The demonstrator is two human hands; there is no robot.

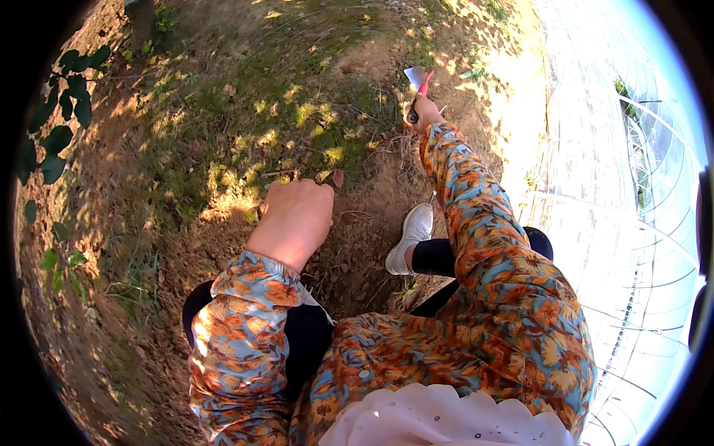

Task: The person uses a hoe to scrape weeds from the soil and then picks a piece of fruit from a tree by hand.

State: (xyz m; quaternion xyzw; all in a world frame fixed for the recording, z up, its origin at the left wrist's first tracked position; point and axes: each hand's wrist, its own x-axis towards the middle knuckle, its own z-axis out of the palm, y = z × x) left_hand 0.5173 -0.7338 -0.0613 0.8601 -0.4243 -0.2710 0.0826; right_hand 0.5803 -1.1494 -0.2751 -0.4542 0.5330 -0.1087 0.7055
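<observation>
My right hand (425, 113) is stretched far forward and closed around the handle of a small hand tool (416, 78) with a flat metal blade, a red neck and a dark handle end. The blade is over the soil at the upper middle of the view; whether it touches the ground I cannot tell. My left hand (297, 216) is nearer to me, back of the hand up, above mossy ground (312, 134). Its fingers are curled under and hidden, so anything inside them cannot be seen. A small reddish-brown leaf (338, 178) lies by its knuckles.
A greenhouse frame with plastic film (591, 167) runs along the right side. Dark green leaves (57, 139) hang at the far left. Grass tufts (139, 284) grow at the lower left. My white shoe (415, 237) stands on bare soil between the arms.
</observation>
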